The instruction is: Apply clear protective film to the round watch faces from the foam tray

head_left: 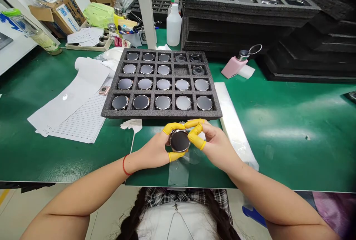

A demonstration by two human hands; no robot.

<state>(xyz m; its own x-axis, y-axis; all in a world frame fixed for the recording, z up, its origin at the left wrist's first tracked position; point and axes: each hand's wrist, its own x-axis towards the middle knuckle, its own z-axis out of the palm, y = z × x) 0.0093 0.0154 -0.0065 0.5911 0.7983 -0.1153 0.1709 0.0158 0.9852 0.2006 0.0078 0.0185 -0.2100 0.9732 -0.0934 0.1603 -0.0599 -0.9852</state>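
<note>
A round lens with a dark glass face and a metal rim (179, 140) is held just above the green table, near its front edge. My left hand (155, 149) grips it from the left with yellow finger cots on thumb and forefinger. My right hand (214, 145) pinches its right rim, also with yellow cots. Directly behind my hands lies a black foam tray (162, 113) with several round lenses set in its cells; one cell in the second row is empty.
White paper sheets and a lined sheet (80, 114) lie left of the tray. A clear plastic strip (233, 121) lies on its right. A pink dispenser bottle (235, 65), a white bottle (174, 25) and stacked black foam trays (250, 13) stand behind.
</note>
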